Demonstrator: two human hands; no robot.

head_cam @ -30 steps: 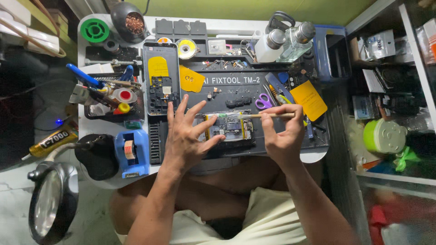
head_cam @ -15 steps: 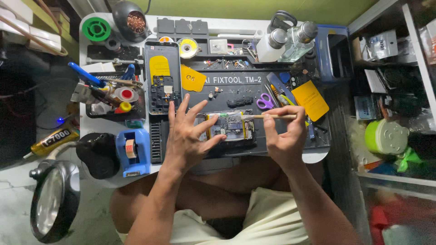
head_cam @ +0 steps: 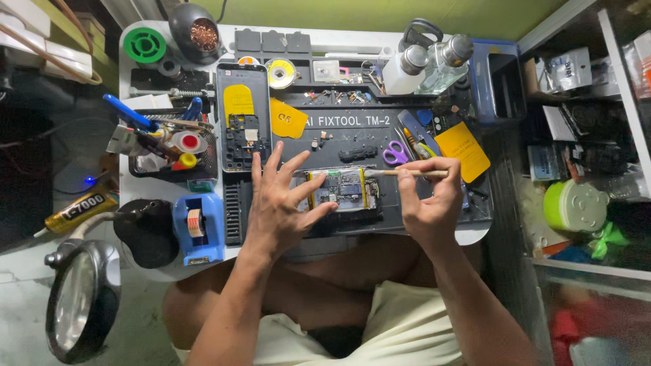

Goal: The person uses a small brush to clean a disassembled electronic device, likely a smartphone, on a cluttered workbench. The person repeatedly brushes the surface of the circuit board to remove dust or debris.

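An opened phone (head_cam: pixel 344 190) with its circuit board showing lies on the dark work mat (head_cam: pixel 352 125) in front of me. My left hand (head_cam: pixel 281 203) rests with fingers spread on the phone's left edge, its thumb pressing the lower side. My right hand (head_cam: pixel 428 203) pinches a thin wooden-handled brush (head_cam: pixel 407 173) held level, its bristle end over the phone's top right corner. A second phone frame with a yellow part (head_cam: pixel 243 125) lies to the upper left.
Purple scissors (head_cam: pixel 395 154), yellow cards (head_cam: pixel 463 150), bottles (head_cam: pixel 427 62), a solder wick reel (head_cam: pixel 280 72) and a blue tape dispenser (head_cam: pixel 198 227) crowd the small table. A magnifier lamp (head_cam: pixel 81 298) stands at lower left; cluttered shelves stand at right.
The brush has shifted slightly in my right hand over the phone's top edge. My left hand stays spread on the phone.
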